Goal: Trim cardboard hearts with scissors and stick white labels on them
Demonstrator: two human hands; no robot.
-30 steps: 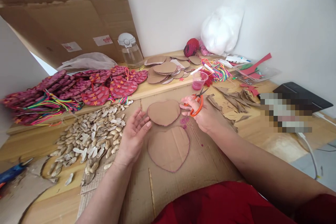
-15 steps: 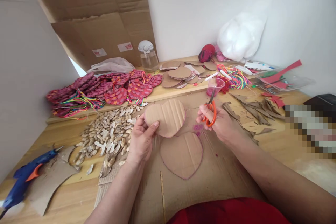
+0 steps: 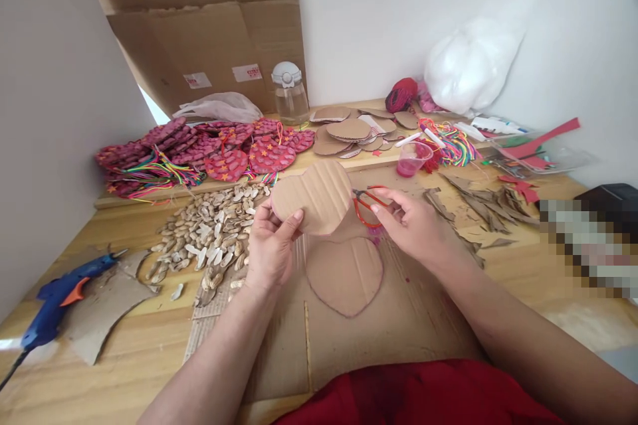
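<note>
A heart-shaped cardboard piece [image 3: 316,196] is pinched along its left side by my left hand [image 3: 272,246], thumb on the face toward me. My right hand [image 3: 411,222] grips scissors [image 3: 367,207] by their orange-red handles, which are spread apart. The scissors point left, with their blades at the heart's right edge and mostly hidden behind or against it. Below, a second cardboard heart [image 3: 343,279] with a purplish edge lies flat on a large cardboard sheet [image 3: 279,352].
Peanut shells [image 3: 209,229] are heaped at left, near a blue glue gun [image 3: 67,299]. Behind them lie decorated pink pieces [image 3: 219,149], a bottle [image 3: 290,96], cut cardboard shapes [image 3: 343,129] and a cup of pink liquid [image 3: 413,159]. Cardboard scraps [image 3: 491,199] lie at right.
My right hand has turned the scissors from pointing upward to pointing left and brought them to the heart's right edge. The handles have spread apart. My left hand keeps its hold, raised slightly.
</note>
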